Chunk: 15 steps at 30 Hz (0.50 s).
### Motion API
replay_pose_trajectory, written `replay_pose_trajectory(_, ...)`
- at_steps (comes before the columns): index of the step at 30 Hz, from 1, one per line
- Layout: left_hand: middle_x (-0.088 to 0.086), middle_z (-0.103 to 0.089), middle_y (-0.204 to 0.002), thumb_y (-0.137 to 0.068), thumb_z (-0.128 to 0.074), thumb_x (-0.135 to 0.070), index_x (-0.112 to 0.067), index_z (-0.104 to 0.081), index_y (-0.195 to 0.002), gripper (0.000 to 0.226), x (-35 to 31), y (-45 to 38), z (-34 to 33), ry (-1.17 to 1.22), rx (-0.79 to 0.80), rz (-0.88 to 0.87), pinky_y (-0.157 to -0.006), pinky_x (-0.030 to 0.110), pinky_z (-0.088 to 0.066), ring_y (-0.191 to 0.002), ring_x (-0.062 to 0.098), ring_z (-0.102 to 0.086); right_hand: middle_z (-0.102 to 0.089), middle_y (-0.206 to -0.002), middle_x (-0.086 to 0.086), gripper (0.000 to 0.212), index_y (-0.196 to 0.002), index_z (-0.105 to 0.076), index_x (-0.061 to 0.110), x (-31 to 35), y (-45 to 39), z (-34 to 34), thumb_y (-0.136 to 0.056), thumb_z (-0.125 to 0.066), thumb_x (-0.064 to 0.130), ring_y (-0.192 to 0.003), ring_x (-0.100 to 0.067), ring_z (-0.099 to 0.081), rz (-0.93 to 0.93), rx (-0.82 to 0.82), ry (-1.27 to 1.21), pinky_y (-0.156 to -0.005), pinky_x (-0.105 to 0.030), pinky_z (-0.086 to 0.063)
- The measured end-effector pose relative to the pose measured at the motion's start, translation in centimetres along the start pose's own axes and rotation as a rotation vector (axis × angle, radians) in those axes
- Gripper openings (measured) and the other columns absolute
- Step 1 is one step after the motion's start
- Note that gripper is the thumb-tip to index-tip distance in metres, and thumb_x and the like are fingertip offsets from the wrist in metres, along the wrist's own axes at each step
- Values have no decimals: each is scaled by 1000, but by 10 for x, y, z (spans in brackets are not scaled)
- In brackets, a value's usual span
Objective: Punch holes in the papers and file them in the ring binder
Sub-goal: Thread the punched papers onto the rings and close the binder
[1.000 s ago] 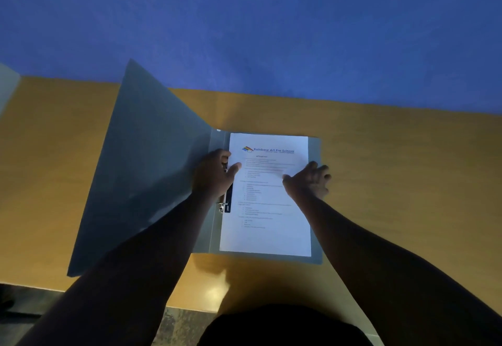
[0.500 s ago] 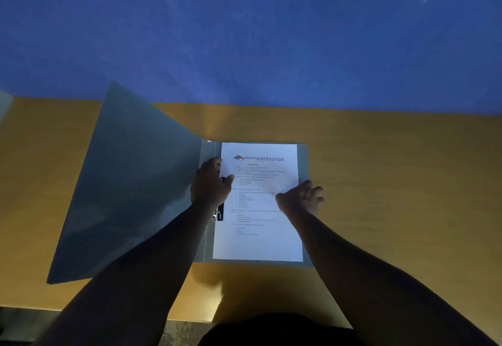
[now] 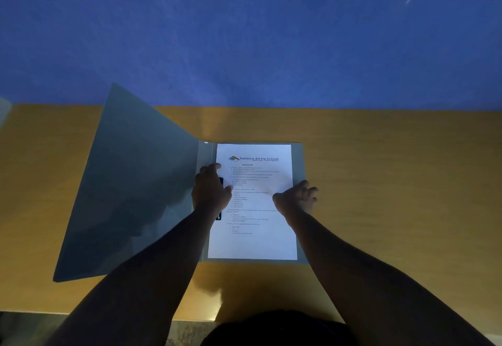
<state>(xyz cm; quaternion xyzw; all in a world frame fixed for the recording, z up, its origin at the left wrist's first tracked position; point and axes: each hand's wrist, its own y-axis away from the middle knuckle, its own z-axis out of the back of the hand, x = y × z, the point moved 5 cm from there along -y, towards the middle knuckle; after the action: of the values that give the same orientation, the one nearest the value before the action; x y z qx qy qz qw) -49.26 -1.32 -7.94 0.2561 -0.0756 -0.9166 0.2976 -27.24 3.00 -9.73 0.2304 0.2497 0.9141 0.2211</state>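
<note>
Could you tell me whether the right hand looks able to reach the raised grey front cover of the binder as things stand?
Probably not directly: the left hand and forearm lie across the spine, between the right hand and the raised grey front cover.

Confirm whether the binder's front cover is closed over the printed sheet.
No: the cover stands swung open to the left, and the printed sheet lies exposed on the binder's back panel under both hands.

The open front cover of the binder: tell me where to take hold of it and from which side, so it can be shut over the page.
Grip the front cover by its free outer edge, coming from the left. It stands tilted up from the spine beside the paper, so that edge is lifted off the table.
</note>
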Motion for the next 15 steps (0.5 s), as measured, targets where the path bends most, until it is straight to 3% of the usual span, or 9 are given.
replay_pose_trajectory(5,5,-50,-137,-82,-76,-28,-22,-48,-136,62,0,2,0,1,-3,13,-92,41,-50,-127,25,-48,-48,-123,-13,58,-121,-40,9,-6,-5,-4,-73,-67,26,-110,-32,-52,-5,21,-213,-91,-39,-50)
replay_pose_trajectory(9,5,-49,-137,-80,-78,-28,-21,-51,-132,59,-5,7,0,-43,-53,-8,-97,42,-50,-127,25,-46,-64,-106,-1,49,-112,-51,16,0,-6,-4,-76,-67,45,-79,-19,-54,74,69,-380,-68,-26,-45)
replay_pose_trajectory(12,2,-53,-131,-81,-76,-35,-24,-55,-127,52,-17,11,0,-88,-146,-90,-96,40,-46,-124,25,-46,-61,-92,5,49,-109,-56,20,5,-5,2,-82,-56,61,-80,-17,-55,149,35,-407,-69,-25,-42)
replay_pose_trajectory(15,-5,-63,-116,-84,-70,-43,-26,-59,-119,41,-35,11,-5,81,-118,-171,-88,34,-50,-112,19,-54,-60,-78,7,49,-89,-58,22,10,-2,8,-89,-38,66,-79,-20,-60,225,54,-418,-63,-25,-42)
